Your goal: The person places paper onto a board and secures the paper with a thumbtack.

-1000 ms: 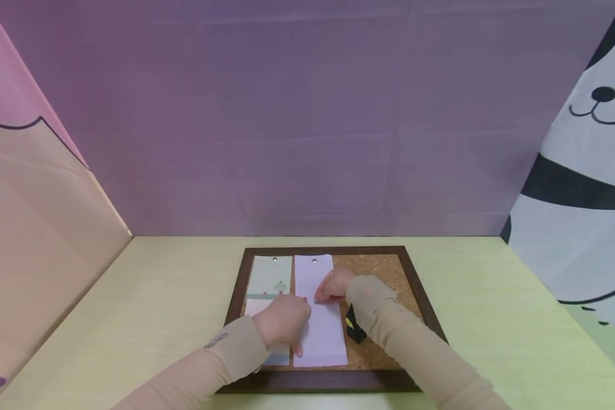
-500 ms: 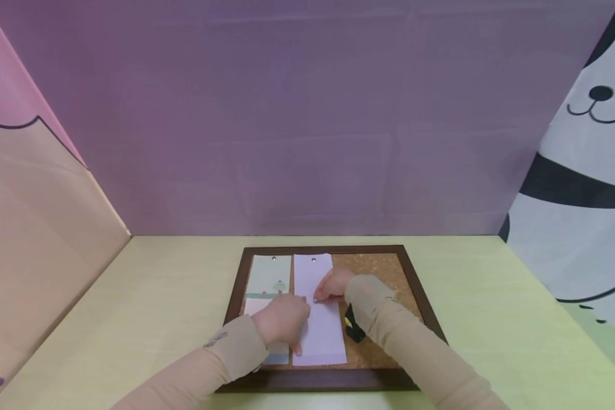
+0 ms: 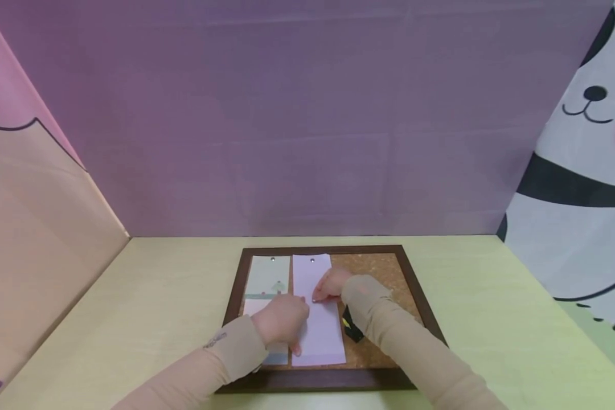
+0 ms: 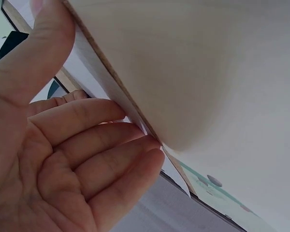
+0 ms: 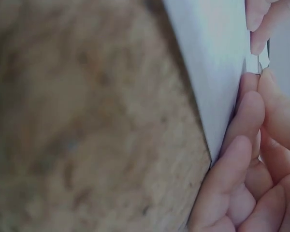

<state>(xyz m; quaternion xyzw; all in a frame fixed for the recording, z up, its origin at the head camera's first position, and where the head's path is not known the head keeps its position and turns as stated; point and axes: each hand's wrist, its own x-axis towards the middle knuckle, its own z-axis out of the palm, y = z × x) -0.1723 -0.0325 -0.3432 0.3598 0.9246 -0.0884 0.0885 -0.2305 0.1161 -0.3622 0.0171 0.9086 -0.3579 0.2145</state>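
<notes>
A framed cork board (image 3: pixel 376 265) lies on the table. My left hand (image 3: pixel 282 319) rests its fingertips on a long lilac paper strip (image 3: pixel 325 339), along its left side; the fingers are nearly straight in the left wrist view. Midway down the strip, my right hand (image 3: pixel 330 285) pinches a small silver push pin (image 3: pixel 314 300) between thumb and index finger. In the right wrist view the pin (image 5: pixel 259 67) stands at the paper, its tip hidden. Another silver pin (image 3: pixel 312 260) sits at the strip's top.
Left of the strip, a pale green picture sheet (image 3: pixel 266 273) carries a pin (image 3: pixel 273 259) at its top; a white sheet (image 3: pixel 253 306) lies below, partly under my left hand. A black item with yellow (image 3: pixel 352 327) shows by my right wrist. Purple cloth (image 3: pixel 307 142) hangs behind the table (image 3: pixel 184 273).
Both hands keep their places on the paper strip, the right still pinching the push pin. Only the head view has shifted slightly.
</notes>
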